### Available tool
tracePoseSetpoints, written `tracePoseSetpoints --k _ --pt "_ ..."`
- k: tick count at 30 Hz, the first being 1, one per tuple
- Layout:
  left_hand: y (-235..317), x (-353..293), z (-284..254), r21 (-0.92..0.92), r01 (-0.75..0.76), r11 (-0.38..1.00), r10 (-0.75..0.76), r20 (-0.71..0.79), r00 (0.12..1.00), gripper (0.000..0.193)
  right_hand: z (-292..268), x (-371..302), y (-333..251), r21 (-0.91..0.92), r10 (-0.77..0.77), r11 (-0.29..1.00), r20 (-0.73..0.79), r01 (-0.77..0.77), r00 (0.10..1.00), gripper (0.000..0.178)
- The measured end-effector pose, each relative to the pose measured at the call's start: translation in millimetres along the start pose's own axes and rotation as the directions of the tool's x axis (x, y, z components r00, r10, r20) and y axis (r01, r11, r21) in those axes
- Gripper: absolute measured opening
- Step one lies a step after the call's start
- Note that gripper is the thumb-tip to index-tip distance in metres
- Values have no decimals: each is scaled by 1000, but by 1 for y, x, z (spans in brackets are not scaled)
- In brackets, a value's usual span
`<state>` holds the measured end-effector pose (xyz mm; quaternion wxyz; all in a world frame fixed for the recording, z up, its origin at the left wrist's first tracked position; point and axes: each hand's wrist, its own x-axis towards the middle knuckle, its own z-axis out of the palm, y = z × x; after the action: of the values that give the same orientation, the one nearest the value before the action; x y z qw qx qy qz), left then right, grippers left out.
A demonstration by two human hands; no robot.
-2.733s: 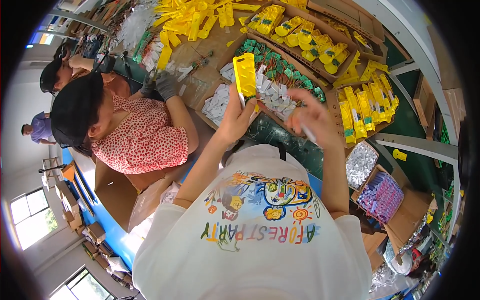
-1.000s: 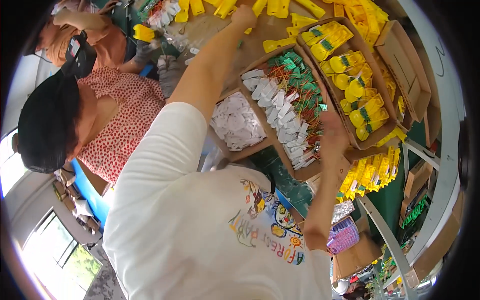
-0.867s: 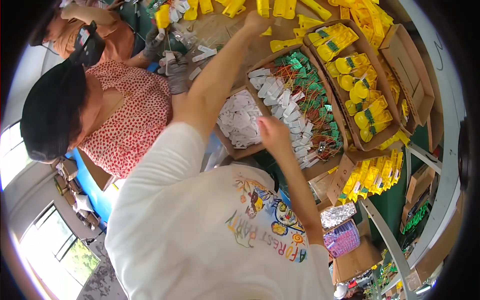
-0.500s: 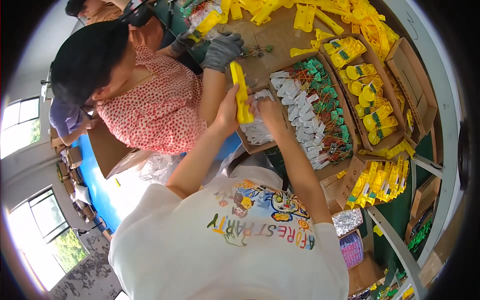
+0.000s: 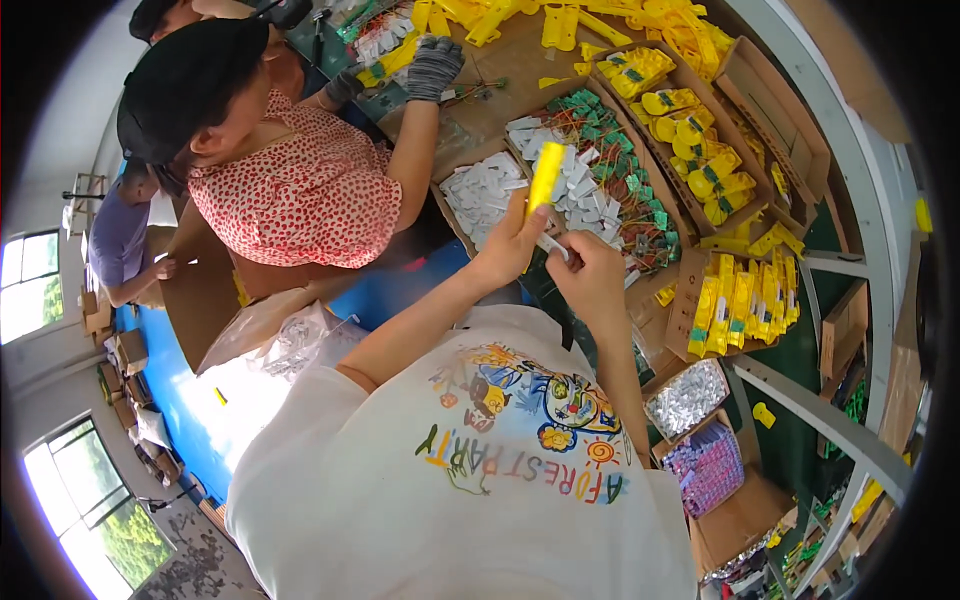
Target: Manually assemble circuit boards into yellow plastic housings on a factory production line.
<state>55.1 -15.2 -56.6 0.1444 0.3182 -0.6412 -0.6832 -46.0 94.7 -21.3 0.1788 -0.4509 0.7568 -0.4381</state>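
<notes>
My left hand (image 5: 510, 243) is closed round a long yellow plastic housing (image 5: 545, 176), which stands tilted up out of my fingers. Close beside it, my right hand (image 5: 590, 278) pinches a small white plastic piece (image 5: 551, 245) at the lower end of the housing. Whether the two parts touch is hard to make out. Beyond my hands, a cardboard box (image 5: 455, 222) holds loose white plastic pieces (image 5: 486, 190). Next to it lie rows of white parts (image 5: 577, 192) wired to green circuit boards (image 5: 612, 150).
Finished-looking yellow units (image 5: 700, 150) fill a carton at the far right; more stand upright in a nearer box (image 5: 740, 300). Yellow housings (image 5: 640, 25) heap at the back. To my left, a co-worker's gloved hand (image 5: 434, 68) is over the bench. Boxed batteries (image 5: 705, 465) sit lower right.
My right hand has come out of the white-piece box with a white piece and moved beside my left hand. The yellow housing has shifted right and turned its other way.
</notes>
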Motion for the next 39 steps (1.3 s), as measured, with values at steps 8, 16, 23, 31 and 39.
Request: tracePoseSetpoints --k 8,16,23,31,39 --pt "21 -13 24 -192 152 970 -106 232 967 45 -5 -15 7 654 388 717 -86 -242 918 20" --pt "13 -7 26 -140 278 950 -237 251 938 60 -13 -13 -6 325 149 941 -156 -92 976 26" --pt "18 -4 27 -49 279 959 -265 190 945 61 -9 -4 -1 193 63 981 -202 -24 977 23" --pt "-23 8 37 -250 160 955 -129 135 982 52 29 4 62 -27 -108 994 -518 110 849 23" --pt "1 16 16 -526 297 797 -171 275 946 52 -14 -13 195 -425 360 707 -472 -565 805 27"
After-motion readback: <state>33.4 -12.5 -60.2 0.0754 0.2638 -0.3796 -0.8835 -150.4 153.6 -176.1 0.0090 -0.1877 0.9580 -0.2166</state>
